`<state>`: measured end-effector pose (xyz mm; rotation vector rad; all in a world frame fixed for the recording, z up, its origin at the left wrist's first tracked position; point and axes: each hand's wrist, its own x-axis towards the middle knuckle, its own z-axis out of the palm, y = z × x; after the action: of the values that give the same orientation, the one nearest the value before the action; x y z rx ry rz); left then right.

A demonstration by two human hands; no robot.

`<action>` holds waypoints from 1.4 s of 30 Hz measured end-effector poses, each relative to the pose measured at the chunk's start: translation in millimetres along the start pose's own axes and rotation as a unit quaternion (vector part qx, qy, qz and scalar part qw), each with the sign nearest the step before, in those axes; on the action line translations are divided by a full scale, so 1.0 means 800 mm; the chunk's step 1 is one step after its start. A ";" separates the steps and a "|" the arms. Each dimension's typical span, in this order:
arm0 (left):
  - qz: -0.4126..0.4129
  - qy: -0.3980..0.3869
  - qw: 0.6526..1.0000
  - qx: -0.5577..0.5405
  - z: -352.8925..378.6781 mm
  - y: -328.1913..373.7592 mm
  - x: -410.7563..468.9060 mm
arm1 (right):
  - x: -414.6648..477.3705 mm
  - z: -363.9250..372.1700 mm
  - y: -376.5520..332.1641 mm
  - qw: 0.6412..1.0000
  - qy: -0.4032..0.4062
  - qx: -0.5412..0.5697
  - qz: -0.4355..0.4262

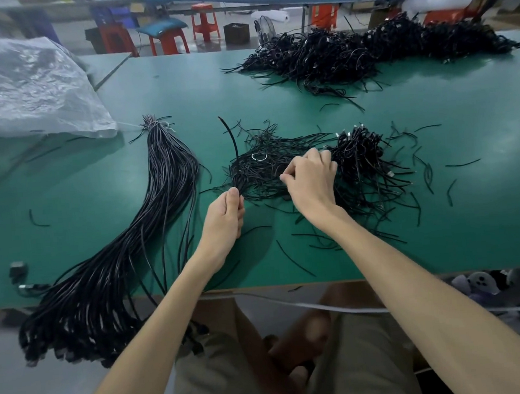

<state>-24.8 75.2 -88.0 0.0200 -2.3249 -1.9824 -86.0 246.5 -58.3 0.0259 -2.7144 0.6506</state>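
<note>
A loose heap of thin black twist ties (262, 166) lies on the green table (183, 88) in front of me. My left hand (224, 217) pinches one end of a gathered bunch of these ties at the heap's near left edge. My right hand (311, 178) reaches over the heap, with thumb and forefinger pinching a single tie at its middle. Just right of that hand sits a small pile of coiled black cables (360, 153) with metal plugs showing.
A long tied bundle of black cables (161, 210) runs from mid table over the near left edge. A big pile of coiled cables (365, 51) sits at the far right. A plastic bag (23, 90) covers the far left. Stray ties (426, 166) litter the right side.
</note>
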 end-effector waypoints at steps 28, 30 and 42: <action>0.030 -0.021 0.999 0.003 0.004 0.004 -0.005 | -0.076 -0.006 -0.039 0.897 -0.083 0.427 0.085; 0.023 -0.028 0.999 -0.004 0.003 0.004 -0.005 | -0.077 -0.002 -0.034 0.900 -0.087 0.417 0.087; 0.016 -0.037 0.999 -0.003 0.002 0.008 -0.008 | -0.077 -0.005 -0.030 0.899 -0.121 0.413 0.082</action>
<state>-18.2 78.6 -82.7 -0.0904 -2.3484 -2.0079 -24.8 223.2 -65.7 0.0926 -2.4457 1.9109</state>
